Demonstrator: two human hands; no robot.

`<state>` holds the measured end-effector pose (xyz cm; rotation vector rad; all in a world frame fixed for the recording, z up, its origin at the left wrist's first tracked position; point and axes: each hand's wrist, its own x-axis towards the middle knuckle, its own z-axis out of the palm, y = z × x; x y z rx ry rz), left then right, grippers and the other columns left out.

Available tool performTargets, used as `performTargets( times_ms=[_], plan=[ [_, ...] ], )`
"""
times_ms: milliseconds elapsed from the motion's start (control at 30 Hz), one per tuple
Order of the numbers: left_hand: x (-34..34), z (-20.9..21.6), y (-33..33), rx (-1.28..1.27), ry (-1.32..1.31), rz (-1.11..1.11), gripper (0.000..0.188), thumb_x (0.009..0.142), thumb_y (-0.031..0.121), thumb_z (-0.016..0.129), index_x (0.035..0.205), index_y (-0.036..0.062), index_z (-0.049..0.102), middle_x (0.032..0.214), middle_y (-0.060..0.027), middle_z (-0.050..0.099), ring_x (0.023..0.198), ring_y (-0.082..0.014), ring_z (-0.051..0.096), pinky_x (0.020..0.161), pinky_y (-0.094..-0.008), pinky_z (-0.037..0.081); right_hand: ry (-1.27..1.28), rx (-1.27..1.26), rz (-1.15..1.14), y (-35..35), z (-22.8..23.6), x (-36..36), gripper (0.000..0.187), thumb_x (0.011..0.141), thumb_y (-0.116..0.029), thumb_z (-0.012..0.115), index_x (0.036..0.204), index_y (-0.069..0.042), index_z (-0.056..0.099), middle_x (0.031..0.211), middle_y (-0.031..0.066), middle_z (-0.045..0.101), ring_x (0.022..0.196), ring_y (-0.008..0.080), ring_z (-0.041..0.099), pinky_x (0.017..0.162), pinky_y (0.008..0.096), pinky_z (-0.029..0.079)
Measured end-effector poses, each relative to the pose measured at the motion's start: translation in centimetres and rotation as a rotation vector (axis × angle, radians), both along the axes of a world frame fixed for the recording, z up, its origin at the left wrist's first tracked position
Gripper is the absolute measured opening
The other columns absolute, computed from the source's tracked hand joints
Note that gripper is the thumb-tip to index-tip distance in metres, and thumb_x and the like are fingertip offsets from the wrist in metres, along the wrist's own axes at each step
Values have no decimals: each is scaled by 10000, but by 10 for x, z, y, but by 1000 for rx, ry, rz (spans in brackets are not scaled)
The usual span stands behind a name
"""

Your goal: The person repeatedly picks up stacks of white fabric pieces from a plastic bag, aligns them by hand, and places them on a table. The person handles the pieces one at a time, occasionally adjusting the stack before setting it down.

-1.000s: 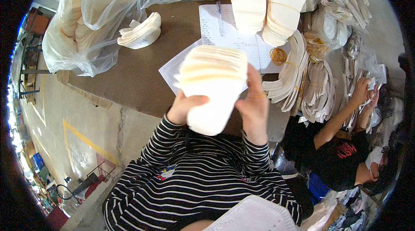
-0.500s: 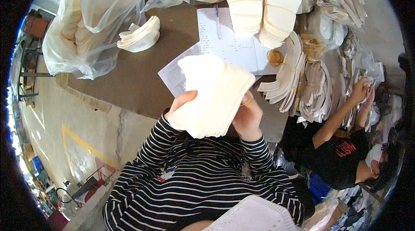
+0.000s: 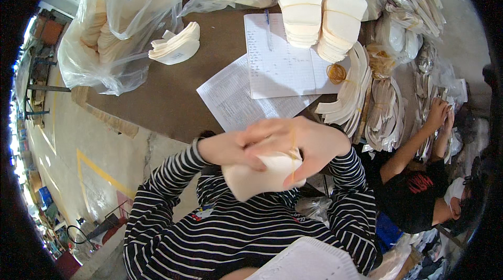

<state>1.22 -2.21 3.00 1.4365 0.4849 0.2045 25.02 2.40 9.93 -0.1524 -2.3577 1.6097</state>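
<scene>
The stack (image 3: 257, 179) is in both hands, close before the striped shirt (image 3: 251, 233). It looks cream-white, with a rounded lower corner. Fingers of the left hand (image 3: 228, 146) and right hand (image 3: 319, 146) pinch it, hiding its upper part. A rubber band (image 3: 294, 136), blurred, crosses the right hand. Beyond, papers (image 3: 230, 94) lie on the bench (image 3: 178, 107).

Brown table (image 3: 167, 91) — notebook (image 3: 285, 78), pale stack (image 3: 176, 45)
</scene>
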Motion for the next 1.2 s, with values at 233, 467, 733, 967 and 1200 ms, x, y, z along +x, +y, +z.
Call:
performTargets(
  times_ms=[233, 467, 733, 967, 1200],
  plan=[
    [23, -19, 7, -394, 131, 356, 564, 862, 355, 714, 1276, -9, 596, 1085, -136, 703, 988, -220, 680, 894, -351, 534, -28, 160, 453, -38, 25, -28, 519, 815, -208, 745, 1256, 31, 615, 1293, 145, 627, 1107, 265, 623, 953, 422, 514],
    [-38, 0, 21, -518, -332, 835, 603, 877, 372, 699, 1269, -60, 550, 1099, -148, 680, 944, -186, 686, 823, -293, 570, 1161, -382, -689, -36, -14, 69, 749, 884, -362, 713, 1460, -5, 395, 1448, 197, 438, 1254, 303, 496, 1047, 397, 402],
    [-14, -26, 20, -665, -635, 802, 627, 914, 422, 638, 1317, -44, 529, 1197, -161, 671, 1054, -251, 675, 916, -372, 562, 818, -1156, -1007, -40, -79, -26, 765, 969, -474, 500, 1575, -95, 228, 1629, 128, 246, 1495, 244, 235, 1212, 450, 180],
    [-11, -3, 4, -952, -366, 761, 670, 917, 423, 632, 1390, -26, 477, 1283, -192, 626, 1150, -281, 630, 1021, -390, 496, 482, -1138, -881, -58, -76, -28, 965, 869, -543, 671, 1545, -4, 244, 1538, 146, 390, 1421, 261, 376, 1165, 389, 296],
    [-24, 12, 10, -698, -35, 348, 692, 868, 402, 703, 1340, -70, 522, 1193, -159, 656, 1050, -225, 651, 911, -321, 520, 312, -933, -630, -32, -44, -6, 1275, 620, -596, 846, 1565, -21, 212, 1513, 209, 422, 1395, 287, 429, 1171, 371, 290]
  ],
)
